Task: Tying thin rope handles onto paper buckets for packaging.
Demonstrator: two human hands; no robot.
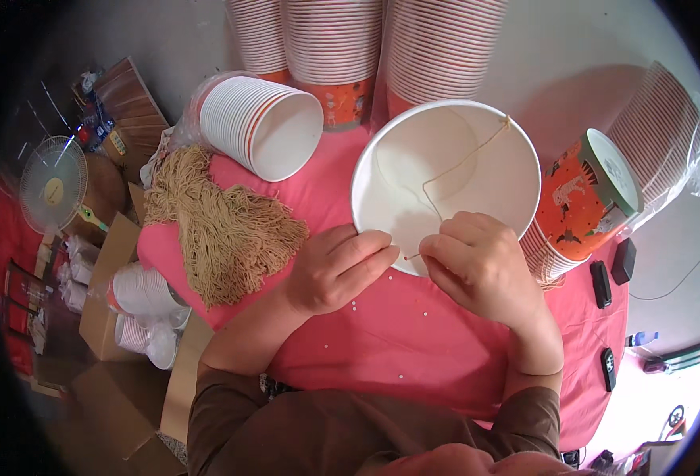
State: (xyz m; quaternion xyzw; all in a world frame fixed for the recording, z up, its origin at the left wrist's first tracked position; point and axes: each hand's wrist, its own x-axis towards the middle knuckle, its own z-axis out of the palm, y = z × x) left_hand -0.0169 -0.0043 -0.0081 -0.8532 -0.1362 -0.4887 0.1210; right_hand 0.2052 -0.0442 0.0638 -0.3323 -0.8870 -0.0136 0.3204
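the right hand (477,266) is pinching one thin cord (426,187), its fingers hiding a stretch near the end. the left hand (338,266) is gripping the near rim of one white bucket (497,186), which is opening toward the person above the pink cloth (413,341). three tall bucket stacks (336,47) are running out of view at the top; one tan strand bundle (231,238) is lying leftward.

No legible lettering or numbers.

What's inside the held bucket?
A cord, running from the far rim toward the right hand. That hand covers part of the bucket's near inside; can't see what's behind it.
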